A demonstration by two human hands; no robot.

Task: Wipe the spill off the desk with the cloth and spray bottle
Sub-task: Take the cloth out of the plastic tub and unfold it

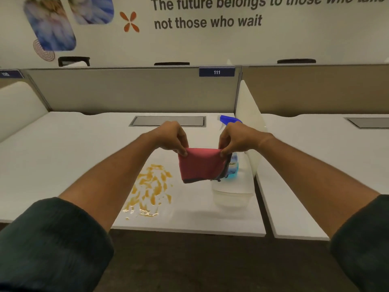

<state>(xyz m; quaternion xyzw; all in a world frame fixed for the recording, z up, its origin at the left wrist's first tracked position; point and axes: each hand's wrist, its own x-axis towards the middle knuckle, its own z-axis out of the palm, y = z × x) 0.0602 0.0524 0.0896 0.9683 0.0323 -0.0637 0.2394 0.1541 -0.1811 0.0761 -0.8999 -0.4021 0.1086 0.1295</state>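
Left hand [172, 137] and right hand [235, 138] pinch top corners of red cloth [200, 165] above surface [63, 157]. Orange spill [150, 188] unwiped; spray bottle [231, 163] standing untouched. Wiping all left.

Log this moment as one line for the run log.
hands: left hand and right hand pinch folded red cloth above white desk | orange spill: unwiped | blue-topped clear spray bottle: standing, untouched
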